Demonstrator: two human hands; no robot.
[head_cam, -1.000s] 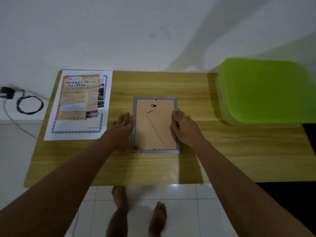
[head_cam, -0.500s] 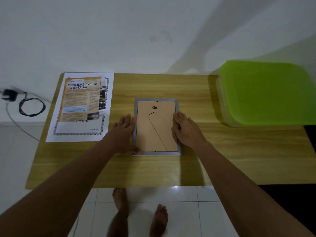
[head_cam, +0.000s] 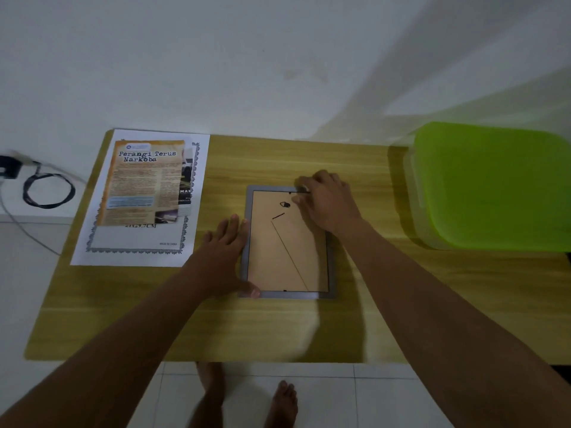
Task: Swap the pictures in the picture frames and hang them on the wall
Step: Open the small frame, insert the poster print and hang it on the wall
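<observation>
No sleeves on me, both forearms bare down to my left hand and right hand, no rings or watch, feet bare too.

Right hand hides frame top corner.

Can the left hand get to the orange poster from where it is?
Probably yes. The left hand rests flat at the picture frame's left edge, and the orange poster lies uncovered just to its left on the table, with nothing between.
</observation>
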